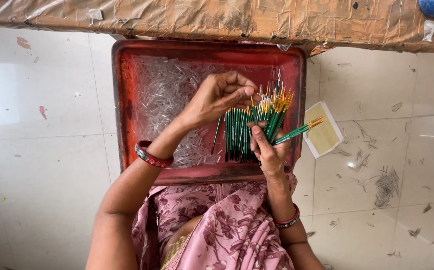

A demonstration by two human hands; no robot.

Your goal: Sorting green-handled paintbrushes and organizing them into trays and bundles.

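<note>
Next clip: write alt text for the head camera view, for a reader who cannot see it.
Seen from above, a person's right hand grips a bundle of green-handled paintbrushes while the left hand pinches at their tips, over a red tray holding a heap of clear plastic tubes. The tray sits on a white tiled floor.

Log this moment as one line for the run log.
right hand: holds bundle of green paintbrushes | left hand: pinching at brush tips | below: red tray with clear plastic caps | floor: white tiles

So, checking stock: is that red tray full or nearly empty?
Partly full. The red tray holds a spread of clear tubes across its left half; red base shows elsewhere.
</note>
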